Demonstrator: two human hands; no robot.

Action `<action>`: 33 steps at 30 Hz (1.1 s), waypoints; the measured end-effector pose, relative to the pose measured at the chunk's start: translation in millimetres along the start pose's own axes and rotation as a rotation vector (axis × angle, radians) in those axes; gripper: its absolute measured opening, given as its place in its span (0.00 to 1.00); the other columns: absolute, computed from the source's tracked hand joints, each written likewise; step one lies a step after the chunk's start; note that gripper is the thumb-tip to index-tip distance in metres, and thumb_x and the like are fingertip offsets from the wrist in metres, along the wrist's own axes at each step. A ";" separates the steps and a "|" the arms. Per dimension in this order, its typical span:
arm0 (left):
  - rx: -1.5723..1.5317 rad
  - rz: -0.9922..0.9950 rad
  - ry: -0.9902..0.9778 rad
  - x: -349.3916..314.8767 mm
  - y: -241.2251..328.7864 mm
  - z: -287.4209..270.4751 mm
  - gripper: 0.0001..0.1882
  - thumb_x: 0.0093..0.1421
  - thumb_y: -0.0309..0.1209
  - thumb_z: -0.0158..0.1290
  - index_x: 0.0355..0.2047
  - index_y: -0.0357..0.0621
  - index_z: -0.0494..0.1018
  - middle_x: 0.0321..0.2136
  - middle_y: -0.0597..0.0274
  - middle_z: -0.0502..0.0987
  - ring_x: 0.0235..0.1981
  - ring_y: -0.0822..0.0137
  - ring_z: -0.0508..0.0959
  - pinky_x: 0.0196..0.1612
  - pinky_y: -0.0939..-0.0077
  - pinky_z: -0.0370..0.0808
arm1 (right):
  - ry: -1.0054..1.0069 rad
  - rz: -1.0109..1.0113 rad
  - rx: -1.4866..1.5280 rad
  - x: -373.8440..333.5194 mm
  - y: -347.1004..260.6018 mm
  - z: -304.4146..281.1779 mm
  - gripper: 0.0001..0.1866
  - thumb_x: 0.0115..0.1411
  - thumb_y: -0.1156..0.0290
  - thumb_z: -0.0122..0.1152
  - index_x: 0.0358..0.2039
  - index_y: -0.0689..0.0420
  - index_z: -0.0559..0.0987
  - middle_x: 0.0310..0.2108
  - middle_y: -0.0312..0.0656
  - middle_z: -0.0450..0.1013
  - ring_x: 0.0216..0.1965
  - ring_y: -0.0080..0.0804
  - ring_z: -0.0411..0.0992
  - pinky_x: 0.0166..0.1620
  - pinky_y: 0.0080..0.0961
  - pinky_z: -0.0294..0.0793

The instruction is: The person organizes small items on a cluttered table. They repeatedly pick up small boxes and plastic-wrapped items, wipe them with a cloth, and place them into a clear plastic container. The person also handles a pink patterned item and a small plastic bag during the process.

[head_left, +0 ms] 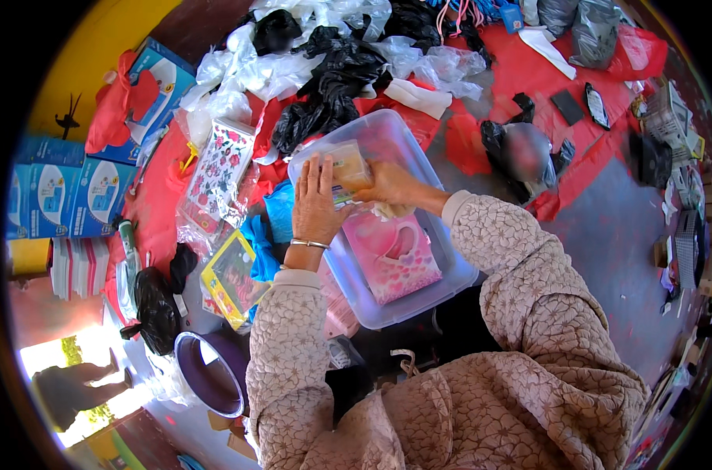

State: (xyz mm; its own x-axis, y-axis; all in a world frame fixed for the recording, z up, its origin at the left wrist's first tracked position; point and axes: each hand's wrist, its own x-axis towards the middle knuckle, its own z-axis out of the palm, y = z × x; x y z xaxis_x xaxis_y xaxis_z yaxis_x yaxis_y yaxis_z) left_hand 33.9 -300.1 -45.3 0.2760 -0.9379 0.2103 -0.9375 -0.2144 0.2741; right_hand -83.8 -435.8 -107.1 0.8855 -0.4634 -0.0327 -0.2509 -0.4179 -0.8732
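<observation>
A clear plastic box (351, 165) with yellowish contents is between my hands, over a translucent storage bin (442, 235). My left hand (317, 200), with a bracelet at its wrist, lies along the box's left side, fingers stretched out flat against it. My right hand (393, 186) grips the box's right end, its fingers closed round the edge. Beneath that hand shows a pale, crumpled piece (391, 210) that I cannot make out. Inside the bin lies a flat pink bag with heart prints (391, 258), below my hands.
Black plastic bags (336, 78) and clear bags (254, 74) heap beyond the bin. Left are a floral-print package (221, 160), a yellow-framed package (234, 278) and blue cartons (74, 192). A purple bucket (211, 372) stands near left. Grey baskets (669, 113) line the right.
</observation>
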 end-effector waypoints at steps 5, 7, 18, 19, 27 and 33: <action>0.011 -0.012 0.113 6.4 -2.8 -15.3 0.44 0.34 0.39 0.65 0.51 0.41 0.57 0.47 0.51 0.61 0.49 0.49 0.60 0.51 0.59 0.59 | -0.040 0.054 -0.137 -1.0 -16.4 -6.1 0.32 0.37 0.58 0.66 0.41 0.63 0.69 0.29 0.53 0.73 0.33 0.47 0.72 0.35 0.34 0.69; 0.126 0.039 0.113 5.2 -3.1 -24.1 0.41 0.35 0.39 0.64 0.48 0.39 0.59 0.43 0.52 0.64 0.45 0.51 0.63 0.48 0.59 0.61 | -0.044 0.057 -0.178 -6.6 -22.6 -10.9 0.34 0.36 0.57 0.66 0.43 0.62 0.68 0.29 0.53 0.72 0.34 0.48 0.71 0.36 0.35 0.69; -0.118 0.025 0.243 -22.1 -16.6 -4.1 0.41 0.30 0.30 0.67 0.46 0.36 0.59 0.39 0.50 0.66 0.41 0.52 0.67 0.45 0.63 0.64 | -0.521 0.347 0.694 12.0 -19.8 -73.7 0.33 0.48 0.51 0.60 0.52 0.55 0.66 0.47 0.45 0.65 0.41 0.27 0.67 0.43 0.24 0.67; -0.065 0.019 0.246 -35.5 -29.8 5.8 0.38 0.29 0.27 0.66 0.43 0.37 0.62 0.39 0.51 0.67 0.41 0.52 0.67 0.45 0.63 0.65 | -0.460 0.406 0.541 19.3 -35.7 -65.8 0.33 0.49 0.47 0.57 0.50 0.55 0.68 0.45 0.45 0.67 0.41 0.27 0.67 0.42 0.24 0.67; 0.032 -0.076 0.237 -16.9 -2.8 12.8 0.12 0.45 0.27 0.48 0.33 0.41 0.65 0.32 0.53 0.68 0.39 0.56 0.69 0.41 0.65 0.67 | -0.355 0.028 0.158 14.8 -59.0 -44.5 0.16 0.57 0.62 0.52 0.34 0.63 0.77 0.21 0.34 0.69 0.22 0.18 0.66 0.25 0.17 0.64; 0.124 -0.203 0.198 -30.6 10.7 7.4 0.16 0.43 0.27 0.50 0.33 0.42 0.61 0.34 0.59 0.68 0.41 0.61 0.69 0.41 0.68 0.67 | -0.360 -0.119 -0.116 12.1 -61.3 -39.8 0.15 0.52 0.69 0.54 0.38 0.64 0.75 0.31 0.45 0.74 0.32 0.34 0.72 0.38 0.26 0.68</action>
State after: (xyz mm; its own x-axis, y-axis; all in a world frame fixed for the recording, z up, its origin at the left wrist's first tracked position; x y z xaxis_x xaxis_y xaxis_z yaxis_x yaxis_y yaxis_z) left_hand 13.8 -275.7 -55.7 0.4852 -0.8036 0.3446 -0.8741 -0.4354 0.2154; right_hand -73.3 -446.9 -34.6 0.9864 -0.1113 -0.1208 -0.1623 -0.5474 -0.8210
